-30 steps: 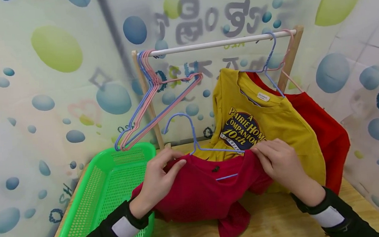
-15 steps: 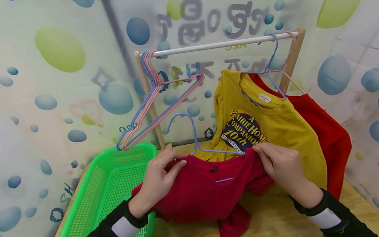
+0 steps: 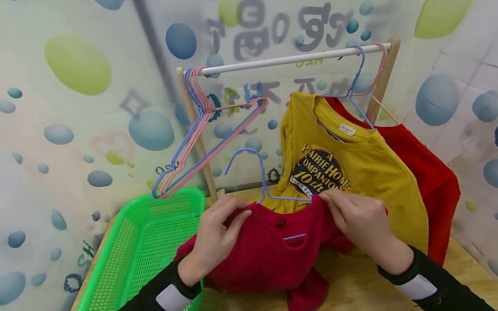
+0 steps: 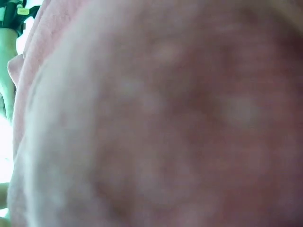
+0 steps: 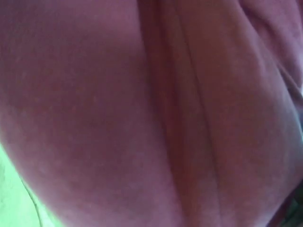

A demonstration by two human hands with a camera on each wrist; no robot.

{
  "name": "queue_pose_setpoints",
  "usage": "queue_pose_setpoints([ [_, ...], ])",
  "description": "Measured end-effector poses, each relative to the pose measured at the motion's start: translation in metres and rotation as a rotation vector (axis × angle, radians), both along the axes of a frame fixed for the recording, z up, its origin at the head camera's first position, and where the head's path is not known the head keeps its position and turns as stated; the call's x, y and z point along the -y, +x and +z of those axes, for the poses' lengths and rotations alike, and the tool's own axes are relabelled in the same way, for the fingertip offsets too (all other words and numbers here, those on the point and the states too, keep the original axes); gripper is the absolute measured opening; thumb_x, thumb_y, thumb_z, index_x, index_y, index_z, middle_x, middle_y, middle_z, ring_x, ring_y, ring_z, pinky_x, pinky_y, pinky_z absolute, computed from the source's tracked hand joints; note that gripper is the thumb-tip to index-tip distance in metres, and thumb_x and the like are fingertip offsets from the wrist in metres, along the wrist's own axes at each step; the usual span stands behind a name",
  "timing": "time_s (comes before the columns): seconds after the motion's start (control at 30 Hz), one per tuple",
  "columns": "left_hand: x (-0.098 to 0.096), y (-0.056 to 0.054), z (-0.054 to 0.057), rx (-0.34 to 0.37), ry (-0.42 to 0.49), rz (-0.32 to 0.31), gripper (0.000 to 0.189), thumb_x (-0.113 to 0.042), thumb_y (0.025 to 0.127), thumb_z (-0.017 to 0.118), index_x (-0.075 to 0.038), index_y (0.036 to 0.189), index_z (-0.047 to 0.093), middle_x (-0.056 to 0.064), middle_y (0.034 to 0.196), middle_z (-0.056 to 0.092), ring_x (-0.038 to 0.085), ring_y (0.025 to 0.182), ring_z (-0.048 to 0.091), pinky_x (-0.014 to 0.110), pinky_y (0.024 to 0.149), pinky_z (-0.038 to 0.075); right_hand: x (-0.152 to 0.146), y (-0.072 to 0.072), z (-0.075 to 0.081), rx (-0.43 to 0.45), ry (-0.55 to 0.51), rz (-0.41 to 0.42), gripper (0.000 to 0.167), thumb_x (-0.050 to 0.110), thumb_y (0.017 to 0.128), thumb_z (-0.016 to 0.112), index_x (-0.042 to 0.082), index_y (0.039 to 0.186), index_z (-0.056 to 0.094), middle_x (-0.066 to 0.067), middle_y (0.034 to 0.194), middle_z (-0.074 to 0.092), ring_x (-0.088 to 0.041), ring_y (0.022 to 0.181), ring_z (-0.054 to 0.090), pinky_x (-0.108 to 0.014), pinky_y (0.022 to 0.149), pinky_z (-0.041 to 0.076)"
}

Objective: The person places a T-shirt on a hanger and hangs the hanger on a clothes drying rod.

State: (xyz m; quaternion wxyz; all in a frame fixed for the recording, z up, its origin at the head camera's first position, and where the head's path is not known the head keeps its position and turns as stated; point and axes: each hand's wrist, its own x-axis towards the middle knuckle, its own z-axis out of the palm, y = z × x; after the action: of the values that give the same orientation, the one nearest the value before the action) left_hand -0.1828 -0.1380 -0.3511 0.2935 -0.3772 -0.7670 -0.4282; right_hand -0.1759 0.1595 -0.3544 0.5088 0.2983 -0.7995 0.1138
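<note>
A dark pink T-shirt (image 3: 260,256) is held up over the table by both hands, its neckline facing up. My left hand (image 3: 220,234) pinches the shirt at the left shoulder between thumb and fingers. At the other shoulder my right hand (image 3: 362,220) grips the cloth beside the collar. A blue hanger (image 3: 264,178) sits inside the shirt, its hook standing out above the neck opening and its lower bar showing through it. In both wrist views the shirt's cloth (image 4: 189,118) (image 5: 94,113) fills most of the picture, close and blurred.
Behind stands a rack with a white rail (image 3: 286,61). Several empty blue and pink hangers (image 3: 203,125) hang at its left end. A yellow T-shirt (image 3: 362,167) and a red shirt (image 3: 437,176) hang at the right. A green basket (image 3: 138,250) stands on the table's left side.
The blue hanger's hook has shifted slightly right within the neckline. Both hands have drawn a little closer together, keeping their hold on the shirt's shoulders.
</note>
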Motion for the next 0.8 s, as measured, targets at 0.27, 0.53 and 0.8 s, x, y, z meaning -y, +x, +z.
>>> queue_pose_setpoints([
  [0.27, -0.001, 0.000, -0.005, 0.075, 0.048, 0.005, 0.013, 0.003, 0.093, 0.072, -0.009, 0.097, 0.071, 0.003, 0.090, 0.068, 0.012, 0.079, 0.060, 0.026, 0.068, 0.050, 0.009, -0.005, 0.002, 0.054, -0.008, 0.058, 0.050, 0.039, 0.112, 0.043, 0.006, 0.088, 0.071, -0.004, 0.063, 0.066, -0.016, 0.048, 0.060, -0.032, 0.044, 0.049],
  [0.53, -0.005, 0.002, -0.006, 0.128, 0.049, -0.022, 0.007, -0.002, 0.096, 0.071, -0.009, 0.099, 0.071, 0.003, 0.089, 0.068, 0.011, 0.079, 0.058, 0.026, 0.068, 0.049, 0.023, -0.008, 0.001, 0.061, -0.036, 0.097, 0.051, 0.040, 0.111, 0.044, 0.005, 0.087, 0.073, -0.005, 0.067, 0.071, -0.018, 0.054, 0.066, -0.033, 0.048, 0.053],
  [0.8, -0.005, 0.002, -0.007, 0.140, 0.061, -0.012, 0.002, -0.009, 0.099, 0.070, -0.008, 0.099, 0.072, 0.002, 0.088, 0.067, 0.009, 0.076, 0.055, 0.025, 0.066, 0.047, 0.032, -0.010, 0.002, 0.092, -0.060, 0.134, 0.051, 0.039, 0.111, 0.044, 0.004, 0.089, 0.073, -0.007, 0.073, 0.073, -0.019, 0.061, 0.071, -0.035, 0.054, 0.057],
])
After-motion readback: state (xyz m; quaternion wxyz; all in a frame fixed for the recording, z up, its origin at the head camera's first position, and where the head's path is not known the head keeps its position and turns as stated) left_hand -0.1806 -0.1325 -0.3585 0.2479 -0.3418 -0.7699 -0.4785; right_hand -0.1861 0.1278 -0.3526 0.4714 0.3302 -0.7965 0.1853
